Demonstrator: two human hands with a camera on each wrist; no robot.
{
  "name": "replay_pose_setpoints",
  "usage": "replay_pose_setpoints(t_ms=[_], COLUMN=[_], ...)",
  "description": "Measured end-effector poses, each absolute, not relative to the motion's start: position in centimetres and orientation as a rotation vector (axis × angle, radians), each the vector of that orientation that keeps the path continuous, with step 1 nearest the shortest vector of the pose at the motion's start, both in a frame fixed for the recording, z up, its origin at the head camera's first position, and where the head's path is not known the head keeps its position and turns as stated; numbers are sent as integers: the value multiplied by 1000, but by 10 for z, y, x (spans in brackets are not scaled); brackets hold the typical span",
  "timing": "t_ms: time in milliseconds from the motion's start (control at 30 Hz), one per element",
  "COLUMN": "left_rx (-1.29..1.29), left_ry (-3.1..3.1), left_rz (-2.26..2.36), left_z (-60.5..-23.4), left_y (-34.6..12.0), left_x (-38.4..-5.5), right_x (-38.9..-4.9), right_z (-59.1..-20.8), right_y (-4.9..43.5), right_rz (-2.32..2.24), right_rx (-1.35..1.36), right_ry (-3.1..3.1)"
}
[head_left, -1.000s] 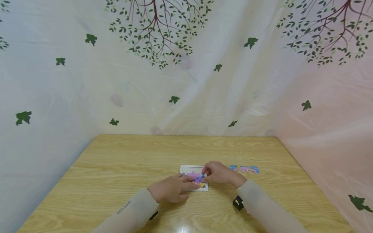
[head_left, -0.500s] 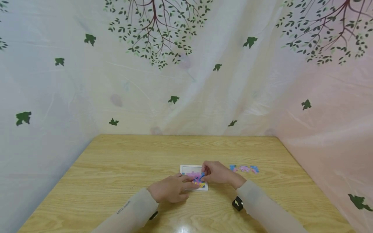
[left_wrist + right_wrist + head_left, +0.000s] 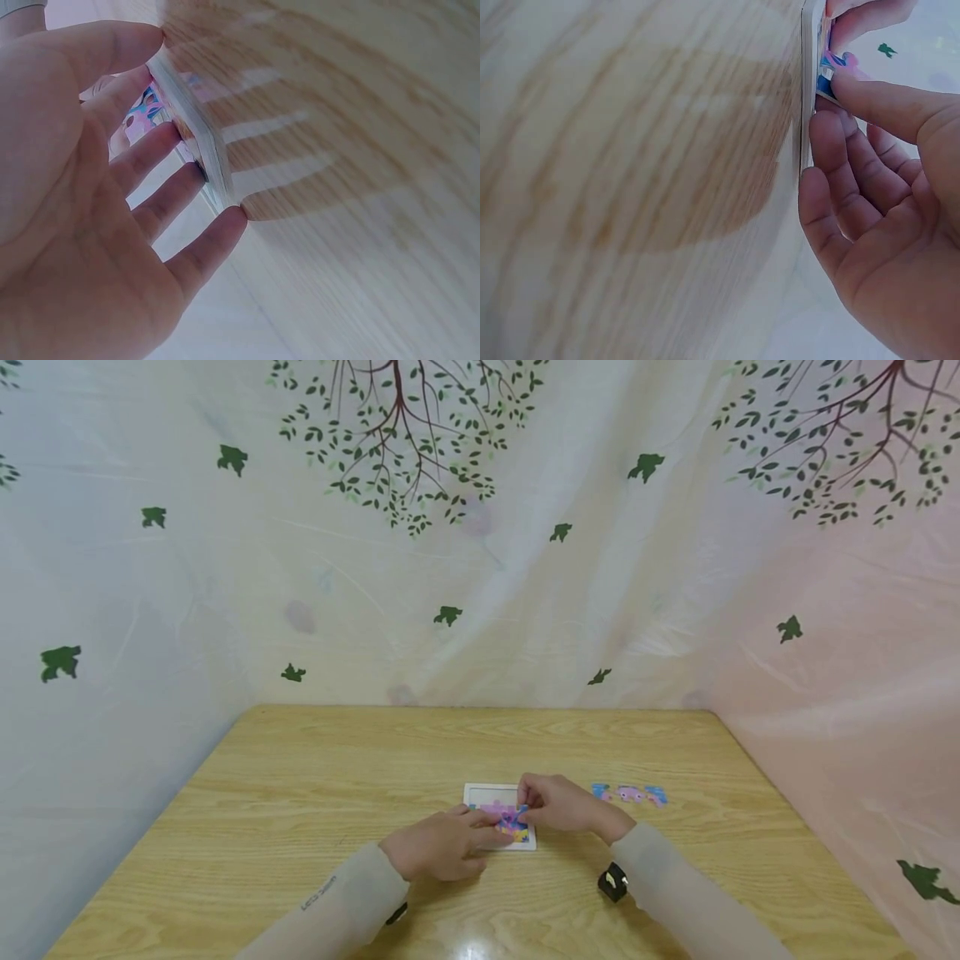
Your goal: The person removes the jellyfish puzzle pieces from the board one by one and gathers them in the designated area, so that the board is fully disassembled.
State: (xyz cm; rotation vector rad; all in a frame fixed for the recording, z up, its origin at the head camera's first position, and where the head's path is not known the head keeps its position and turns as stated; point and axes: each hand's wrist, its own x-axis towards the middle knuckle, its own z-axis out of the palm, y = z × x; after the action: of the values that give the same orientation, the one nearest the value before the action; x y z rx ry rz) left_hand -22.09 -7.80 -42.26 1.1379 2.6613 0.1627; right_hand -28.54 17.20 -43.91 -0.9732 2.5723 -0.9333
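A white-rimmed puzzle tray (image 3: 480,787) lies on the table, its near part filled with a pink, blue and yellow picture (image 3: 513,831). My left hand (image 3: 446,845) rests across the tray's left side with spread fingers; in the left wrist view the fingertips touch the tray's edge (image 3: 196,124). At the tray's right edge, my right hand (image 3: 562,806) pinches a blue and pink puzzle piece (image 3: 826,82) between thumb and fingers, tilted against the picture. The right hand's fingers hide part of that piece. A pale bare strip shows along the tray's far side.
Several loose puzzle pieces (image 3: 630,794) in pink and blue lie in a row right of the tray, beyond the right hand. The wooden table (image 3: 360,743) meets a patterned curtain (image 3: 495,652) at its back. A small black device (image 3: 612,882) sits at the right wrist.
The right hand's fingertips have shifted very slightly to the left and away from me, still pinching the puzzle piece. The left hand has stayed in place on the tray.
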Motion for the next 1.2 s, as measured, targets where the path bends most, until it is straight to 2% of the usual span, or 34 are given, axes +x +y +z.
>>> replay_pose_setpoints(t_ms=[700,1200], left_rx=[1141,1219], left_ry=[2685,2707], left_rz=[163,126], left_z=[-423,-429], left_y=[-80,-82], left_x=[-221,-222], right_x=[-291,-293], right_z=[-431,-429], right_y=[179,240], right_rz=[-991,-1070], right_rx=[-955,-907], right_ry=[2565,2539])
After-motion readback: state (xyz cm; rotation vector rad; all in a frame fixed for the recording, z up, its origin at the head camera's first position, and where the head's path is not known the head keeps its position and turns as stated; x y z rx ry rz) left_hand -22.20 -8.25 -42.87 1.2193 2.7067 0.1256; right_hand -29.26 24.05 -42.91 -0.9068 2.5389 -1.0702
